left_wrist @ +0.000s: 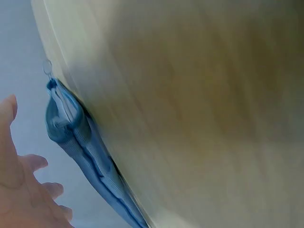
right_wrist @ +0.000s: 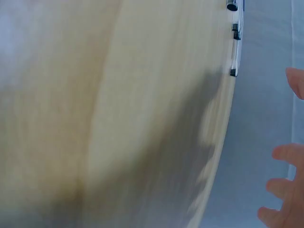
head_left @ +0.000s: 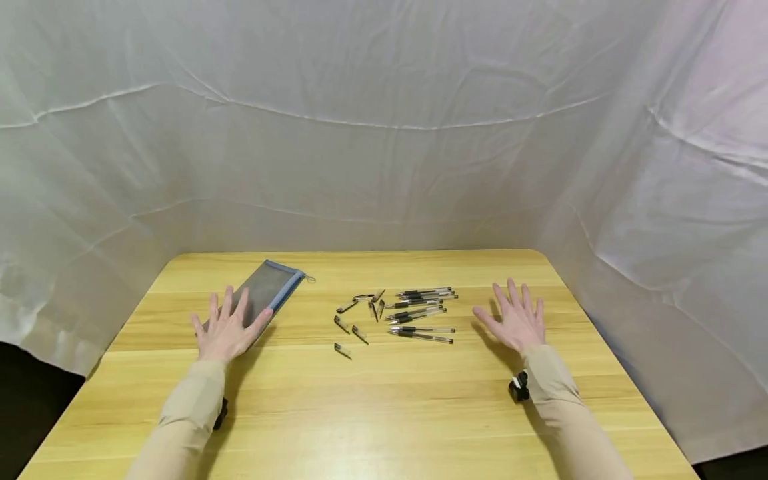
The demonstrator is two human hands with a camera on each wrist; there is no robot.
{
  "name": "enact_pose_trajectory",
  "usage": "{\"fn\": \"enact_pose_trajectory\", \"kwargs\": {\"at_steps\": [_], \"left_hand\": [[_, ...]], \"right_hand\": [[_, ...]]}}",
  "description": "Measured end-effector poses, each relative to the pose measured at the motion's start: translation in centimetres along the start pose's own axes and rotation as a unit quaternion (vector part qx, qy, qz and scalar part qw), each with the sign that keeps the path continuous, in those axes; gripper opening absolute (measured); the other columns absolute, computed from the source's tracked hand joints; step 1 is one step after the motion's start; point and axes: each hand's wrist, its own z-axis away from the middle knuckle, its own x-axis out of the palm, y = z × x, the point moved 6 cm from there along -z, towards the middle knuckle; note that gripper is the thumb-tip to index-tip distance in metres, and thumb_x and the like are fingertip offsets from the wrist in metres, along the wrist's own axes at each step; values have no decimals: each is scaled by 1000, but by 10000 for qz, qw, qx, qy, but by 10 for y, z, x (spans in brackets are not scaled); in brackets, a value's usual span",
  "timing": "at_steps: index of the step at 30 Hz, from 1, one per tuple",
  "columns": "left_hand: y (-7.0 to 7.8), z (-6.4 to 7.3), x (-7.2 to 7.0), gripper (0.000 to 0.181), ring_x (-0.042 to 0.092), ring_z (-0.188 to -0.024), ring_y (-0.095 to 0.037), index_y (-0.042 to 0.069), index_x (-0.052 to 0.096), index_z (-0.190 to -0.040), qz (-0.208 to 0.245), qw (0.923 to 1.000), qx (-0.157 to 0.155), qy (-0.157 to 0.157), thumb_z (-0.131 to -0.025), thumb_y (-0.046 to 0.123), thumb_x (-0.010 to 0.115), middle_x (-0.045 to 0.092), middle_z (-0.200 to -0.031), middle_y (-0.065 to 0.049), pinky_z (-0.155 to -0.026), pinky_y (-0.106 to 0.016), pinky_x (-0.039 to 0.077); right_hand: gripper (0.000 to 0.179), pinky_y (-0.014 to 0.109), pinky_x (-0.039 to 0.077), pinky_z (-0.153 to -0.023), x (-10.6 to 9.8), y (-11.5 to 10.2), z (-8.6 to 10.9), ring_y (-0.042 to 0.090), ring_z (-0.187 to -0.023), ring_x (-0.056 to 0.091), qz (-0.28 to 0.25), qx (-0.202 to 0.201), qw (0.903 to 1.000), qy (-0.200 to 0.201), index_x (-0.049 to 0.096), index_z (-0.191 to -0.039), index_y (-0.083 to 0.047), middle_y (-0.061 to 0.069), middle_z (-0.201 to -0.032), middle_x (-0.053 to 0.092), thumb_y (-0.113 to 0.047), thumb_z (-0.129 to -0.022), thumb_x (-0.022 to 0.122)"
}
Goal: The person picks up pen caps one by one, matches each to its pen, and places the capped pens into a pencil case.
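passage: near-side tabletop [head_left: 384,413] | centre obstacles: pens [head_left: 414,314], caps [head_left: 342,325] | left obstacle: mesh pouch [head_left: 264,283]

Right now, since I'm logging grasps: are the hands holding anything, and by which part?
Nothing is held: the left hand is spread over the pouch, the right hand spread beside the pens.

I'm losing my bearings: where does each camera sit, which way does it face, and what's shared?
Head: on the head, facing forward and down at the wooden table, pencil pouch, pen caps and gel pens; left hand, right hand and sleeves show.
Left wrist: worn there, facing across the table towards the pouch; part of that hand shows.
Right wrist: worn there, facing across the table, pens at top; part of that hand shows.
Shared: pouch in head and left wrist; pens in head and right wrist.
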Motion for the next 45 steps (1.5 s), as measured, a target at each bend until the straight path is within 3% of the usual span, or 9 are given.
{"fn": "enact_pose_trajectory", "kwargs": {"at_steps": [11,27,37,45], "left_hand": [[19,12,6,91,-14,-154,-49,14,9,-163,90,9994,312,-78,-98,70,38,-4,-169,-23,-111,-81,-13],[51,25,20,86,-5,-156,-46,14,16,-162,269,9964,794,-106,-99,65,44,1,-170,-20,-121,-70,-6],[69,33,34,83,0,-156,-46,12,20,-161,474,9924,1113,-245,-99,59,48,7,-170,-19,-123,-67,-2],[80,37,44,82,-2,-156,-46,11,21,-161,640,9889,1237,-510,-100,57,49,7,-170,-19,-124,-66,-3]], "right_hand": [[92,71,-11,-119,0,-21,12,51,-154,-2,-224,-204,9995,-126,17,-161,-11,21,-169,0,-70,-96,43],[83,71,6,-121,8,-48,21,50,-153,13,-549,-700,9959,-175,26,-159,-7,23,-167,12,-60,-99,46],[73,72,21,-117,15,-68,24,51,-148,29,-1057,-1314,9856,-99,37,-154,-5,26,-162,30,-46,-98,58],[68,71,29,-114,22,-84,25,48,-143,38,-1544,-1479,9765,-250,48,-147,-4,25,-155,41,-38,-92,71]]}}
